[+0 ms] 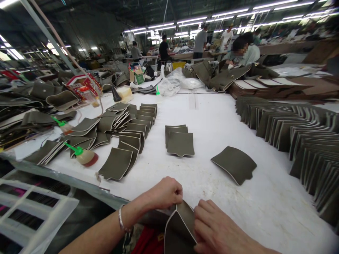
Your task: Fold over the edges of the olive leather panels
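At the table's near edge, both hands work on dark olive leather panels (178,231) with pale cut edges. My left hand (166,193), a silver bracelet on its wrist, pinches the top corner where two edges meet. My right hand (215,225) has its fingers curled over the right side of the panels; its fingertips are partly hidden. Just beyond lie a single leather panel (234,165) on the right and a small overlapping pair of panels (180,143) in the middle.
Overlapping panels (116,164) fan out on the left of the white table (206,123), beside green-nozzled glue bottles (86,157). Long rows of panels (304,137) line the right. A white plastic crate (34,215) stands lower left. A co-worker (245,49) bends over the far side.
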Tool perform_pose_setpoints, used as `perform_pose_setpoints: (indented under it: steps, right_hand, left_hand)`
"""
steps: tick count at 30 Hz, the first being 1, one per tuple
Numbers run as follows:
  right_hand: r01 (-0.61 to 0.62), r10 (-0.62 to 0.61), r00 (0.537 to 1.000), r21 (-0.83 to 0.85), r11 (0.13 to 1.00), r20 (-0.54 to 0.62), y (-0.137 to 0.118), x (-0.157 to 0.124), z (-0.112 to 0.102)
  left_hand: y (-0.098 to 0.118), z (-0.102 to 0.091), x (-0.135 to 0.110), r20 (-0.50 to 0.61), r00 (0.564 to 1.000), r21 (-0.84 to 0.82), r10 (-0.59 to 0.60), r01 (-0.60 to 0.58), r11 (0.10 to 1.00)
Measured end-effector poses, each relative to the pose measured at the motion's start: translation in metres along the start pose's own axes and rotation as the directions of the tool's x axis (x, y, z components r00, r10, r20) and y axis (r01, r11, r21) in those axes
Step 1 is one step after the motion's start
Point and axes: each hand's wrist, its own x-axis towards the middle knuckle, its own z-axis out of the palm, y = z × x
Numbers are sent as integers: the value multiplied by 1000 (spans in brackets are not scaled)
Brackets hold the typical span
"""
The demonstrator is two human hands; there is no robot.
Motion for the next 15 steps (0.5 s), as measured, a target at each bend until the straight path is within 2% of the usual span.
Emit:
perform_pose_setpoints:
  steps: [3, 5, 10, 15]
  right_hand:
    - [-50, 50, 999, 75, 996, -2, 0, -2, -8]
    - [-83, 88, 996, 151, 985, -25, 4, -1, -3]
    - [-107, 145, 986, 365, 925, -78, 15, 1, 25]
    - [-117, 160, 984, 384, 916, -81, 21, 1, 43]
  left_hand:
    - [-6, 3, -1, 115, 992, -142, 57, -41, 989]
    - [-11, 9, -4, 144, 985, -244, 96, -58, 968]
    - [-26, 15, -20, 132, 984, -445, 118, -48, 894]
    - [-35, 12, -45, 85, 994, -453, 66, -21, 891]
